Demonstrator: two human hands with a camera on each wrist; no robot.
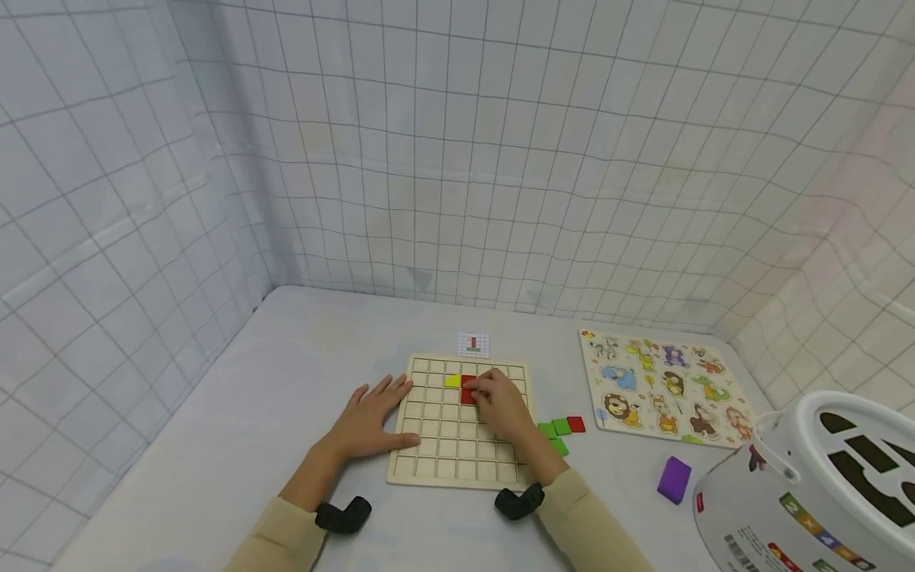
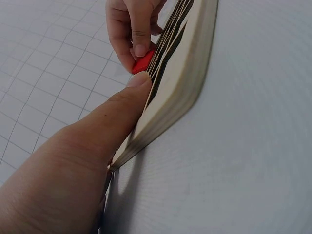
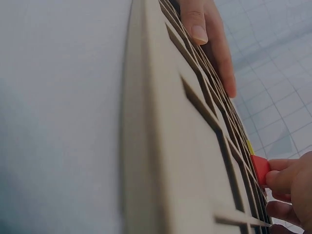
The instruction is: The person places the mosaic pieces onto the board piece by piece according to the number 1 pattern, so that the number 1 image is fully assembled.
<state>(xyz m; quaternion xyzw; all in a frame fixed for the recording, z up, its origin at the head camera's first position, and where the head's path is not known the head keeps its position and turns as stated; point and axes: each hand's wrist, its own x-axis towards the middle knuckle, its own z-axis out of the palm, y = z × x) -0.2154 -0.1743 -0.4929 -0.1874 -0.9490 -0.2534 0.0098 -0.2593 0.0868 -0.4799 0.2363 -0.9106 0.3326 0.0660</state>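
Note:
A wooden grid board (image 1: 446,470) lies flat on the table. My left hand (image 1: 368,421) rests on its left edge, fingers spread and thumb (image 2: 119,105) on the rim. With thumb and fingers, my right hand (image 1: 503,407) pinches a red square tile (image 3: 261,168), tilted up from the grid in the right wrist view. In the head view, red (image 1: 468,396) shows in two neighbouring cells beside those fingertips, partly covered by them. A yellow tile (image 1: 453,381) sits in the cell to the left. Above the board lies a small pattern card (image 1: 474,345) with a red and green figure.
Several green tiles (image 1: 561,427) and one red tile (image 1: 576,424) lie right of the board, near my right forearm. Farther right are an animal puzzle board (image 1: 661,393), a purple block (image 1: 674,480) and a white lidded bucket (image 1: 758,492). Grid-patterned cloth walls (image 1: 457,159) surround the table.

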